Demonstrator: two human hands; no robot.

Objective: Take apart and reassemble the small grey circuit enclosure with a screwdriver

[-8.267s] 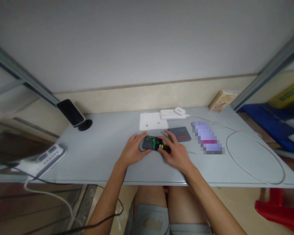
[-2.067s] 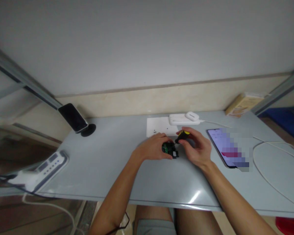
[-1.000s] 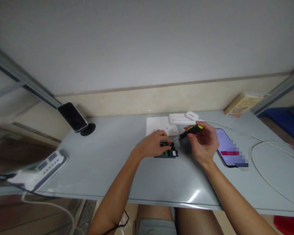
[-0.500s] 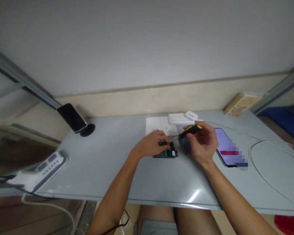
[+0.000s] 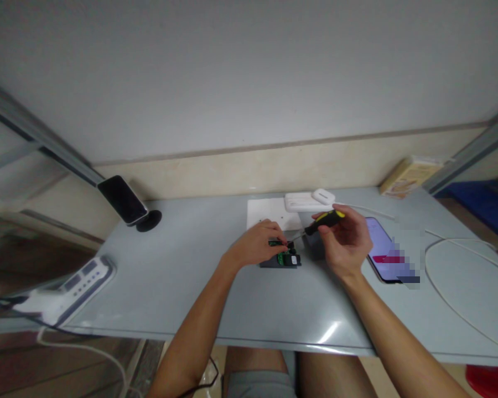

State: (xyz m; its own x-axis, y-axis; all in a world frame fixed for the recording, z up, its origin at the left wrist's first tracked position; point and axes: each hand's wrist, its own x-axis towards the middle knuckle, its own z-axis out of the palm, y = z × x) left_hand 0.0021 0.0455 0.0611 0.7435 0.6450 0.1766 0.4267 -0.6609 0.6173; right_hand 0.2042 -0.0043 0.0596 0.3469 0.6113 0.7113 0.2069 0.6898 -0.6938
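1. Grey table (image 5: 157, 276) against a pale wall is my whole field, with a phone on a stand (image 5: 122, 200) far left, a power strip (image 5: 66, 283) at the near-left edge, and a lit phone (image 5: 382, 249) lying flat on the right.
2. My left hand (image 5: 253, 247) lies over the small dark device (image 5: 283, 258) mid-table, fingers pinching its green circuit board (image 5: 279, 244) to steady it.
3. My right hand (image 5: 345, 240) is raised just right of it, fingers closed around the yellow-and-black screwdriver (image 5: 324, 221), its shaft angled down-left toward the board.
4. I judge this as screw work on the board; the next move calls for seating the tip squarely and keeping the left-hand pinch firm.
5. White paper (image 5: 269, 216) behind the device carries tiny dark specks, too small to identify.
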